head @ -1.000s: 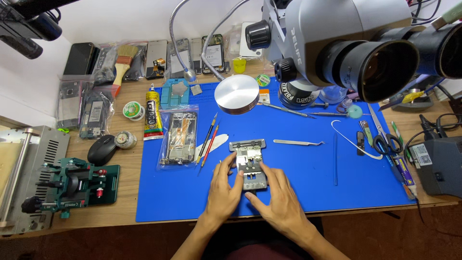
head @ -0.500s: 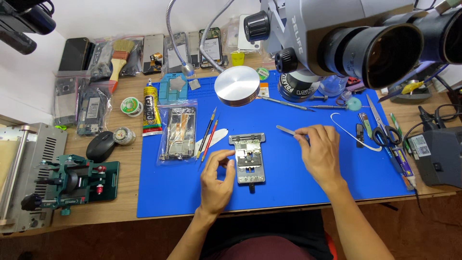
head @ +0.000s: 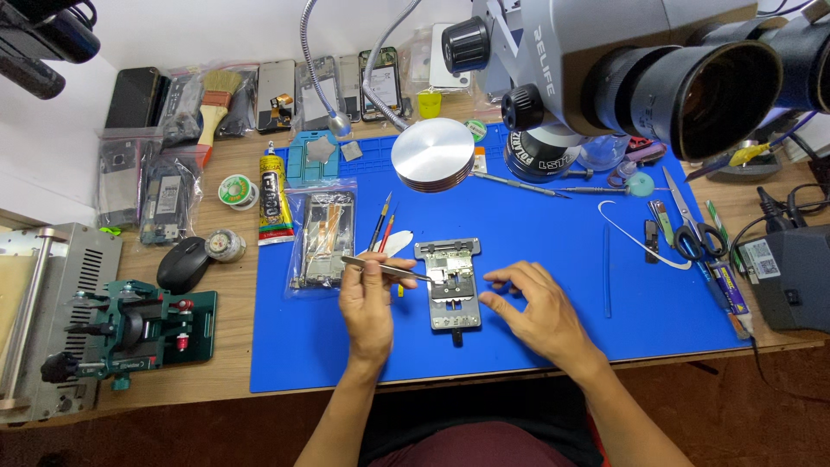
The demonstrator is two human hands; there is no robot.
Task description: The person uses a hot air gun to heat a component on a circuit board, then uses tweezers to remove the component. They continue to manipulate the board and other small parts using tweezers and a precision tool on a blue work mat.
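Two bare hands at a blue work mat [head: 536, 346] on a wooden counter [head: 233, 363], seen from above. Left hand [head: 370, 303] pinched shut on metal tweezers [head: 385, 268], fingers closed round the shaft near its rear end. Tweezers lying almost level, long axis running left to right with a slight downward slant, tips pointing right and meeting the upper left part of a small metal holding fixture [head: 451, 285]. Fixture flat on the mat between the hands, near the mat's middle, long axis running away from the person, wider clamp bar at the far end, small knob at the near end. Right hand [head: 536, 307] open and loose, holding nothing, fingers spread on the mat just right of the fixture, fingertips pointing left toward it; contact with the fixture's edge impossible to tell. Just left of the left hand, a clear plastic bag [head: 322, 238] with phone parts, and beside it red and black hand tools [head: 382, 227] lying on the mat, pointing away from the person. Farther back, a round silver lamp head [head: 432, 154] on a gooseneck, and a large grey microscope [head: 622, 69] overhead at upper right. Off the mat at left, a black computer mouse [head: 181, 264] and a green clamp jig [head: 138, 333]; scissors [head: 692, 227] at far right.
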